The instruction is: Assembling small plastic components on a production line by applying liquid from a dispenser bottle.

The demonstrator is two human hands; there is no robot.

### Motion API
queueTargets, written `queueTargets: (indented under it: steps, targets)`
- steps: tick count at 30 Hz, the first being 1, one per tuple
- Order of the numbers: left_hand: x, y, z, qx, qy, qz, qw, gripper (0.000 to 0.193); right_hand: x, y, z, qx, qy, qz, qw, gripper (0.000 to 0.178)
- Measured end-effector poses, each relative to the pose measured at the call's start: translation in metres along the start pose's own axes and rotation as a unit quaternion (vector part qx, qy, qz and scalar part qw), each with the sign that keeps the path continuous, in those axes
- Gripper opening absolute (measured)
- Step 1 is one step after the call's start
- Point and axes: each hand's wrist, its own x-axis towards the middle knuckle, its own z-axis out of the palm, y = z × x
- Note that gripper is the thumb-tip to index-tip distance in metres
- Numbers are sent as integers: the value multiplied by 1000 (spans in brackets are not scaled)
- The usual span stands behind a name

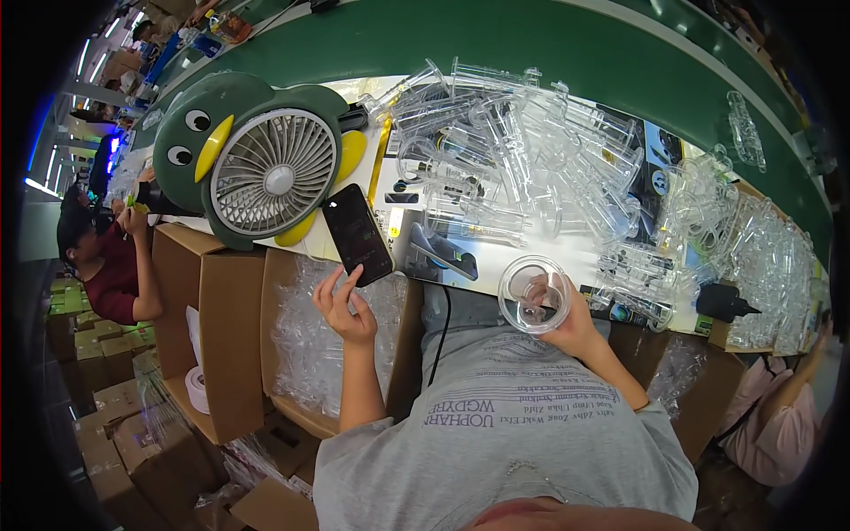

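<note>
My left hand (345, 305) is open, its fingers spread. One fingertip rests on the lower end of a dark smartphone (356, 232) lying at the table's near edge. My right hand (574, 323) grips a clear round plastic cup (512, 281) in front of my body, its round opening facing up toward me. Beyond both hands, a heap of clear plastic tube-like parts (505, 150) covers the printed sheet (403, 248) on the table. A green penguin-shaped fan (279, 177) with a grey grille stands left of the phone.
Below the table's left edge, an open carton (266, 354) holds clear plastic parts, near a white tape roll (197, 389). More clear parts (770, 274) and a black pointed object (724, 303) are at right. A person in dark red (115, 274) works at left; another in pink (779, 416) is at right.
</note>
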Motion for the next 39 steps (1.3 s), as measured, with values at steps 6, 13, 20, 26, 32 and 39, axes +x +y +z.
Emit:
queueTargets:
  steps: [6, 13, 20, 26, 32, 39]
  targets:
    - [1, -1, 0, 0, -3, 6, 1000, 20, 1, -3, -2, -14, -15, -12, 1000, 62]
    - [-1, -1, 1, -1, 0, 7, 1000, 18, 0, -2, 0, 11, -5, 5, 1000, 63]
    - [-2, -7, -2, -10, 19, 14, 1000, 15, 1, -1, 0, 24, -8, 0, 1000, 64]
    - [1, -13, -3, 18, 23, -3, 1000, 14, 1, -1, -2, -24, -21, -35, 999, 61]
    - [5, -5, -6, 38, 0, 0, 999, 14, 0, 1, -2, -30, -24, -32, 999, 61]
    - [24, 18, 4, -107, 137, 37, 984, 15, -9, -9, -3, 26, -27, 1, 999, 61]
